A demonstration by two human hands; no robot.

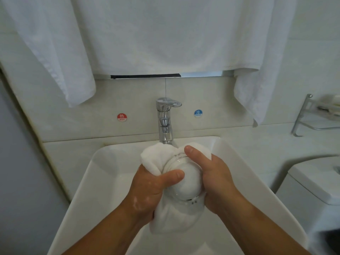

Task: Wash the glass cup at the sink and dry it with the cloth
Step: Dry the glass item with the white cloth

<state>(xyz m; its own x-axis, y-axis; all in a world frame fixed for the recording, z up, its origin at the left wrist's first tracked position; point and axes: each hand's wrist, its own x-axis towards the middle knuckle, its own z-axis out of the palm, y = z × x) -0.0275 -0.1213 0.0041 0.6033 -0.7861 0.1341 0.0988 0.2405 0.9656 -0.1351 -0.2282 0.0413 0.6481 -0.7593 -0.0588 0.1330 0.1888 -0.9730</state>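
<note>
Over the white sink (pixel 103 181) I hold a clear glass cup (pixel 185 179) wrapped in a white cloth (pixel 158 159). Cloth shows through the glass wall, so part of it is stuffed inside. My left hand (pixel 150 192) grips the bunched cloth on the cup's left side, thumb pressed across the glass. My right hand (pixel 215 175) clasps the cup from the right, with the thumb near its far end. A tail of the cloth hangs below the hands. The chrome tap (pixel 165 122) stands just behind, and no water runs from it.
A large white towel (pixel 147 34) hangs on the wall above the tap. Red HOT (pixel 121 117) and blue COLD (pixel 198 113) stickers flank the tap. A metal wall shelf (pixel 312 115) is at the right, a toilet tank (pixel 312 183) below it.
</note>
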